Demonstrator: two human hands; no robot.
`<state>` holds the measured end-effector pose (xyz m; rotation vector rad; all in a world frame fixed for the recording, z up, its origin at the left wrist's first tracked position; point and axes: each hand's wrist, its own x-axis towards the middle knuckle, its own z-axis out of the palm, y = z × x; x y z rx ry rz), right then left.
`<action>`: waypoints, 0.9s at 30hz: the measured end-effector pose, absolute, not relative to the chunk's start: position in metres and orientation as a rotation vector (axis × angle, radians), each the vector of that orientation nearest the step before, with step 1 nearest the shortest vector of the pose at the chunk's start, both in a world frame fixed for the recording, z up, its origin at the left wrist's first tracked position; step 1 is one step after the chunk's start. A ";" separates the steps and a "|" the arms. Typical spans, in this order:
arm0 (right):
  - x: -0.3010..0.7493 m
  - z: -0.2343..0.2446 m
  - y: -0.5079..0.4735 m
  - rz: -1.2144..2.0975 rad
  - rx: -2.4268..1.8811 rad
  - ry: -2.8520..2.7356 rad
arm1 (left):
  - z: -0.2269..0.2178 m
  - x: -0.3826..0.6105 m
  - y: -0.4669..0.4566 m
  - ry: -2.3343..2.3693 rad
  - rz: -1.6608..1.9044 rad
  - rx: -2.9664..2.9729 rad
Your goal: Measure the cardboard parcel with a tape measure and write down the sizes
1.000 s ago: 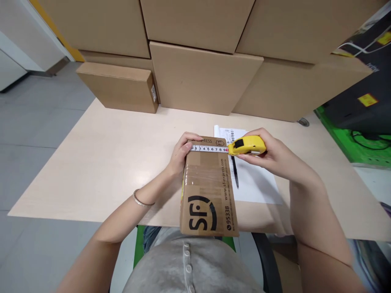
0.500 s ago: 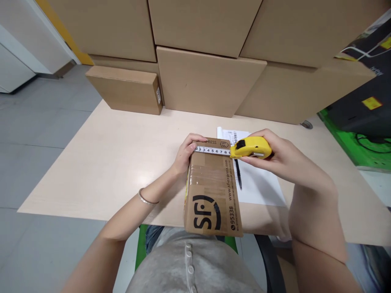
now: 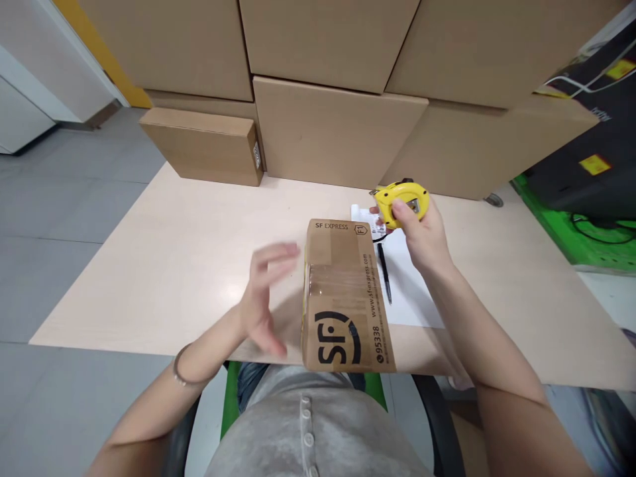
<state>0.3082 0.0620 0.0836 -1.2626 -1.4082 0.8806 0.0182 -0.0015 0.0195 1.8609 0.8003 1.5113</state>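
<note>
A small brown SF Express carton (image 3: 345, 298) stands on the pale table (image 3: 173, 265) at its near edge. My left hand (image 3: 265, 298) hovers just left of the carton, fingers spread and blurred, holding nothing. My right hand (image 3: 422, 228) is raised behind the carton's far right corner, wrapped round a yellow tape measure (image 3: 400, 197) whose blade is drawn in. A black pen (image 3: 384, 273) lies on a white sheet of paper (image 3: 412, 291) right of the carton.
Large cardboard boxes (image 3: 338, 129) are stacked along the table's far edge, with a flat one (image 3: 203, 146) at the left. A black and green crate area (image 3: 586, 199) lies to the right. Grey floor (image 3: 59, 218) shows on the left.
The tape blade that lay across the carton's far edge has gone back into its case. My right hand lifted the tape measure up and away. My left hand let go of the carton and pulled back.
</note>
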 end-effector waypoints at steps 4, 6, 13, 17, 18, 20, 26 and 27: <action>0.315 0.058 0.075 1.205 -1.198 -1.240 | 0.013 0.015 -0.037 0.387 1.427 2.664; 0.315 0.058 0.073 1.270 -1.197 -1.208 | 0.010 0.018 -0.042 0.425 1.529 2.650; 0.326 0.098 0.031 1.104 -1.321 -1.195 | 0.028 0.011 -0.038 1.328 1.740 1.522; 0.323 0.094 0.012 1.137 -1.452 -1.233 | 0.036 0.009 -0.026 1.171 1.403 1.050; 0.321 0.092 0.010 1.145 -1.478 -1.256 | 0.035 0.009 -0.023 1.139 1.360 0.978; 0.319 0.091 0.010 1.118 -1.507 -1.295 | 0.032 0.009 -0.016 1.149 1.298 0.872; 0.305 0.145 0.024 0.892 -1.267 -1.381 | 0.024 0.010 -0.003 1.109 1.230 0.751; 0.299 0.158 0.027 0.878 -1.198 -1.394 | 0.023 0.010 -0.002 1.096 1.234 0.755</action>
